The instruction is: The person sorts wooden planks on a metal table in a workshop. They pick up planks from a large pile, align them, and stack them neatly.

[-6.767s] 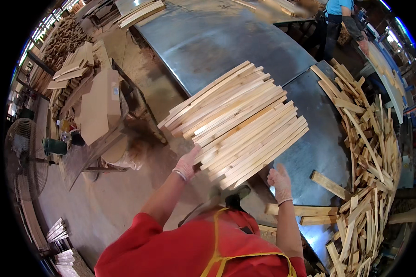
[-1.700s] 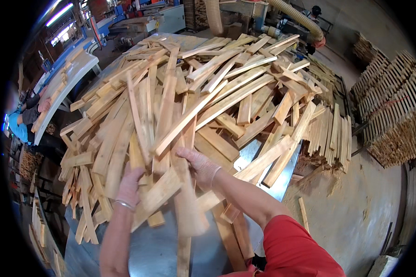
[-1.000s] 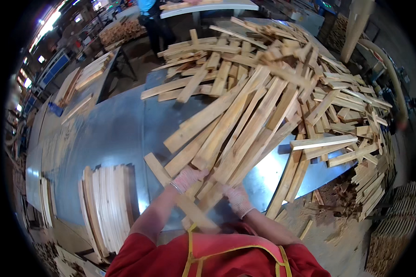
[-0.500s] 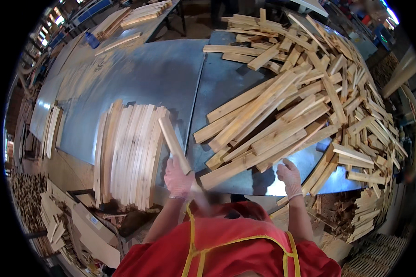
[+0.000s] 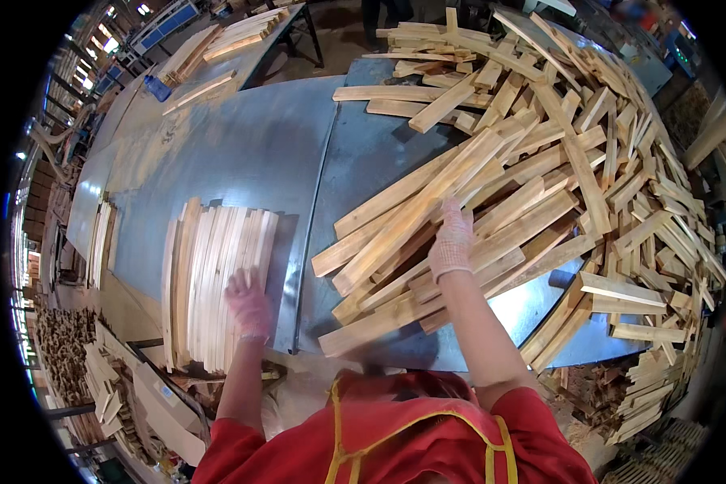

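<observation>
My left hand point(image 5: 248, 306), in a pale pinkish work glove, rests over the right part of a tight row of pale wooden slats point(image 5: 218, 278). Its fingers are spread on top of them, slightly blurred. My right hand point(image 5: 452, 240), gloved alike, reaches forward into the loose heap of wooden boards. The fingers are closed at the edge of a long wooden board point(image 5: 411, 230) that slants from near left to far right; the fingertips are partly hidden among the wood. More boards point(image 5: 500, 242) lie crosswise beneath and beside this hand.
The metal-topped table point(image 5: 242, 137) has a seam down its middle. A large jumbled pile of boards point(image 5: 629, 169) covers its right side. A small slat bundle point(image 5: 98, 242) stands at far left. Farther back are a blue bottle point(image 5: 157, 87) and stacked boards point(image 5: 246, 34). Cardboard point(image 5: 165, 403) lies below left.
The strip my left hand held is no longer in it; that hand has moved left onto the slat row. My right hand has moved forward and left into the heap. The view has shifted slightly.
</observation>
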Demonstrator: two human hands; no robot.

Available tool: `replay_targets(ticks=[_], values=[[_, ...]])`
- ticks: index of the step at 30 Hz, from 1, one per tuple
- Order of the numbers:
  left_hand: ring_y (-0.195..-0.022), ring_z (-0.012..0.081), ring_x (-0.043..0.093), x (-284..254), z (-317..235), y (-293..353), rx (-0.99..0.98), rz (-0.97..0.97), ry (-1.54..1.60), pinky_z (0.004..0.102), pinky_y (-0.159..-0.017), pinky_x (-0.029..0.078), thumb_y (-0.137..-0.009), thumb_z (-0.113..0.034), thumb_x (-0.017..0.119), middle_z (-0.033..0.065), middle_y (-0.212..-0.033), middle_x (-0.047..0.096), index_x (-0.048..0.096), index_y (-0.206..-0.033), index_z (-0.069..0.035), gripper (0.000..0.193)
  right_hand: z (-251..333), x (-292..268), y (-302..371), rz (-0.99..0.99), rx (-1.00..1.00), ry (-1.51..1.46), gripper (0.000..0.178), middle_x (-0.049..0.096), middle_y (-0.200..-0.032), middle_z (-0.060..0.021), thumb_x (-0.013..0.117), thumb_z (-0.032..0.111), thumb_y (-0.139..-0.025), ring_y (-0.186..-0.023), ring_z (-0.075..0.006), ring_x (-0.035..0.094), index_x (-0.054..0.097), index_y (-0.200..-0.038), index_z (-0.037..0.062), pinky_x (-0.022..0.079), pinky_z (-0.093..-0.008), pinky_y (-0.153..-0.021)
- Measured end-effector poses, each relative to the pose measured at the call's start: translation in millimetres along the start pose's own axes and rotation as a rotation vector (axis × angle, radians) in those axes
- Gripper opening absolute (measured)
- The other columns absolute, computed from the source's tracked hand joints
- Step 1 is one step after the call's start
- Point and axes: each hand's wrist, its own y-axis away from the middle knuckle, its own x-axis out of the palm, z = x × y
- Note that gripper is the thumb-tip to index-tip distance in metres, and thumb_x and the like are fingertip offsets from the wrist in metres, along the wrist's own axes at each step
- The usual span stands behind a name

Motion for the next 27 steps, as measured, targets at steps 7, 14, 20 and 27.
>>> replay_targets(ticks=[7, 14, 20, 27], values=[[-0.136, 0.0380, 0.056, -42.1, -198.0, -143.7, 0.236, 0.130, 0.592, 0.0470, -0.114, 0.045, -0.094, -0.056, 0.068, 0.0176, -0.141, 0.063, 0.057, -0.147, -0.005, 0.074, -41.1, 13.6, -37.1, -0.076, -0.039, -0.032, 0.098, 0.041, -0.168, -0.0166, 0.074, 0.041, -0.100, -0.147, -0.0311, 0.045, 0.019, -0.171, 0.0018, 0.033, -0.0421, -0.125], [-0.143, 0.0274, 0.054, -66.4, -190.3, -57.8, 0.048, 0.917, 1.434, 0.0404, -0.119, 0.041, -0.103, -0.056, 0.064, 0.0190, -0.156, 0.057, 0.043, -0.162, -0.003, 0.083, -54.4, -7.4, 13.7, 0.111, 0.002, 0.076, 0.089, 0.060, -0.146, -0.0207, 0.078, 0.029, -0.093, -0.131, -0.0323, 0.058, 0.032, -0.162, -0.0013, 0.045, -0.0415, -0.113], [-0.121, 0.0234, 0.065, -61.9, -97.5, 69.2, -0.378, 0.879, 1.797, 0.0373, -0.105, 0.052, -0.100, -0.035, 0.073, 0.0133, -0.139, 0.066, 0.046, -0.157, -0.004, 0.070, -139.0, -26.8, 145.1, 0.218, -0.101, 0.766, 0.085, 0.067, -0.130, -0.0288, 0.080, 0.024, -0.082, -0.121, -0.0432, 0.066, 0.042, -0.152, -0.0037, 0.049, -0.0451, -0.108], [-0.113, 0.0409, 0.072, -52.4, -47.8, 73.5, -0.480, 0.765, 1.052, 0.0457, -0.102, 0.055, -0.079, -0.036, 0.082, 0.0255, -0.121, 0.073, 0.054, -0.141, -0.003, 0.075, -184.8, -13.1, 146.6, 0.157, -0.365, 1.117, 0.057, 0.071, -0.120, -0.0228, 0.083, 0.019, -0.079, -0.105, -0.0382, 0.070, 0.062, -0.128, -0.0015, 0.055, -0.0424, -0.096]])
